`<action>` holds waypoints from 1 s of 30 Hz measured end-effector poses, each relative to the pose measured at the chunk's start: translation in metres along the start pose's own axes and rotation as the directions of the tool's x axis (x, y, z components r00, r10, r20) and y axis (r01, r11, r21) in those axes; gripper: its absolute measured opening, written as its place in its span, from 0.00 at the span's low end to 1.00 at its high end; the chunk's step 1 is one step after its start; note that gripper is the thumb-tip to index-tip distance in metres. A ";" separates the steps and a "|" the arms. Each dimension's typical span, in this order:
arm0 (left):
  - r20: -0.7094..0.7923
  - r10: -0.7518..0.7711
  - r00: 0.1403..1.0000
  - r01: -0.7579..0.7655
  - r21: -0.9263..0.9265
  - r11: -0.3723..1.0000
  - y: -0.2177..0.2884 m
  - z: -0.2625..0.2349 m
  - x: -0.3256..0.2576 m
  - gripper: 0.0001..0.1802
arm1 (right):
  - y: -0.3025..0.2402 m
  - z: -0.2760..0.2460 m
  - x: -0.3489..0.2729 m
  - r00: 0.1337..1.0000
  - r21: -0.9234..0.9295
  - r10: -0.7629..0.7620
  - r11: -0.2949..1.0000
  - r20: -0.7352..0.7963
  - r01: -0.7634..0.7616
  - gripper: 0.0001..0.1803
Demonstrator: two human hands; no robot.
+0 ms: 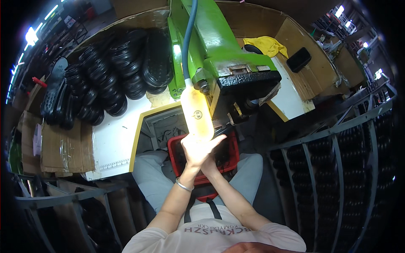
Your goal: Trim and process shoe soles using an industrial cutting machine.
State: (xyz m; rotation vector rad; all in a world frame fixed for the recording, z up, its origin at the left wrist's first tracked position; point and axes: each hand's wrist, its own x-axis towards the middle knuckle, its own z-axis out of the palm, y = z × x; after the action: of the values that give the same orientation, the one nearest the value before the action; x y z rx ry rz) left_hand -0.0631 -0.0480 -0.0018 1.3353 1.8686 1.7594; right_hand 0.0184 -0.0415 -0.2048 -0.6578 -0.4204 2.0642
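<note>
left hand [197, 148]: raised, fingers curled round base of pale yellow sole [197, 111]
right hand [209, 165]: tucked behind left, grip unclear
sole: above fingertips, beside green machine [211, 46]
hidden: red crate [230, 158] contents

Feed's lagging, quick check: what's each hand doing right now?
Left hand: closed on the pale shoe sole.
Right hand: mostly hidden behind the left; cannot tell.
</note>
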 end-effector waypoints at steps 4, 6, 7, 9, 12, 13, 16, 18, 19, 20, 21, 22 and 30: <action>0.036 -0.114 0.993 0.119 -0.339 0.933 -0.024 -0.004 -0.011 0.14 | -0.014 0.004 -0.016 0.987 -0.081 -0.075 0.995 -0.141 0.064 0.26; 0.057 -0.165 0.985 0.174 -0.379 0.909 -0.023 -0.004 -0.014 0.14 | -0.046 0.006 -0.020 0.960 -0.208 -0.114 0.976 -0.255 0.061 0.28; 0.056 -0.166 0.985 0.174 -0.380 0.909 -0.025 -0.004 -0.014 0.14 | -0.062 0.011 -0.023 0.941 -0.265 -0.183 0.958 -0.285 0.106 0.29; 0.109 -0.199 0.974 0.226 -0.496 0.838 -0.032 -0.001 -0.019 0.18 | -0.092 0.011 -0.023 0.887 -0.397 -0.325 0.899 -0.327 0.183 0.31; 0.150 -0.209 0.966 0.257 -0.569 0.781 -0.037 0.005 -0.021 0.20 | -0.136 0.001 -0.018 0.756 -0.606 -0.615 0.696 -0.225 0.385 0.34; 0.152 -0.209 0.966 0.258 -0.566 0.783 -0.037 0.005 -0.021 0.20 | -0.149 0.007 -0.019 0.709 -0.672 -0.679 0.615 -0.187 0.412 0.35; 0.148 -0.198 0.969 0.247 -0.621 0.744 -0.034 0.006 -0.016 0.15 | -0.189 0.016 -0.020 0.604 -0.786 -0.795 0.408 -0.057 0.463 0.35; 0.200 -0.160 0.967 0.251 -0.606 0.755 -0.034 0.002 -0.014 0.17 | -0.212 0.023 -0.023 0.536 -0.880 -0.840 0.187 0.087 0.436 0.36; 0.198 -0.160 0.967 0.249 -0.605 0.756 -0.030 0.000 -0.012 0.17 | -0.222 0.032 -0.027 0.509 -0.896 -0.849 0.107 0.143 0.431 0.36; 0.211 -0.142 0.967 0.244 -0.608 0.755 -0.025 -0.003 -0.008 0.19 | -0.231 0.040 -0.030 0.482 -0.906 -0.853 0.027 0.199 0.422 0.37; 0.223 -0.125 0.967 0.238 -0.612 0.755 -0.022 -0.005 -0.006 0.22 | -0.239 0.045 -0.031 0.463 -0.890 -0.849 -0.016 0.252 0.456 0.37; 0.219 -0.124 0.968 0.235 -0.611 0.756 -0.023 -0.009 -0.005 0.22 | -0.245 0.057 -0.035 0.453 -0.885 -0.838 -0.072 0.304 0.461 0.37; 0.112 -0.086 0.990 0.135 -0.575 0.807 -0.035 -0.057 0.002 0.18 | -0.241 0.104 -0.044 0.473 -0.815 -0.719 -0.227 0.509 0.533 0.35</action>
State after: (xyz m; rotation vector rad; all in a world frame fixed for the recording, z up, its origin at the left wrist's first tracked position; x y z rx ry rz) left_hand -0.1201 -0.0787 -0.0185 1.0101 1.1737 1.9549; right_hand 0.1355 0.0463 0.0171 -0.9723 -1.6598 0.3879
